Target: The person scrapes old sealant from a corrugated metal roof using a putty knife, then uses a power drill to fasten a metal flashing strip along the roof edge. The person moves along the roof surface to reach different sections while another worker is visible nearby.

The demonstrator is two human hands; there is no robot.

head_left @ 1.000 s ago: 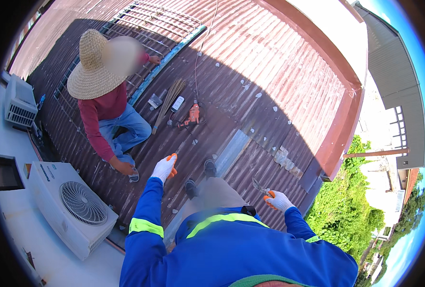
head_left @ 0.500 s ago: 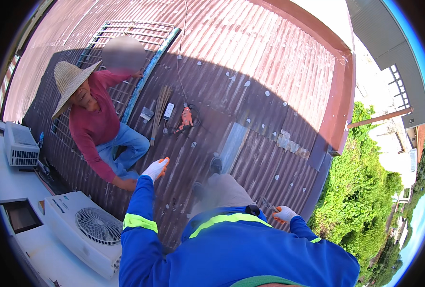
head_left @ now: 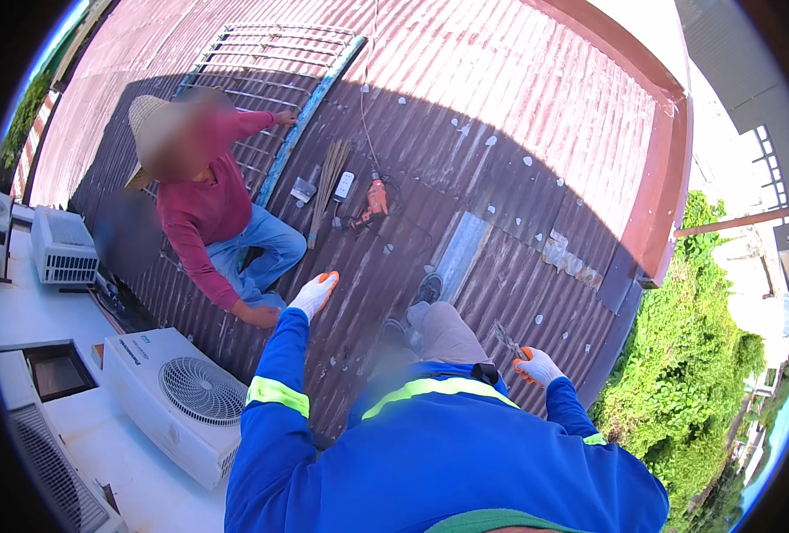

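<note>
My left hand [head_left: 314, 293], in a white glove with an orange palm side, reaches forward above the brown corrugated roof. Its fingers are stretched out and nothing shows in them. On the other side, my right hand [head_left: 538, 366], gloved alike, is closed around a plier-like metal tool [head_left: 506, 338] that points away from me; its exact kind is hard to make out. A co-worker [head_left: 206, 209] in a red shirt and straw hat sits to the left. One of the co-worker's hands [head_left: 286, 117] is at the blue edge of a metal grille [head_left: 274, 160]; the other is low, near my left forearm.
Ahead lie an orange power drill [head_left: 375, 200] with its cord, a white power strip [head_left: 344, 186] and a bundle of thin sticks [head_left: 326, 188]. Air-conditioner units [head_left: 177, 391] stand on a white ledge at left. The roof's edge [head_left: 621, 329] drops toward green bushes [head_left: 679, 373] at right.
The whole view has shifted, moving the scene rightward. The co-worker's head has turned or tilted. My right hand still grips the tool, now more plainly seen; my left hand stays stretched out.
</note>
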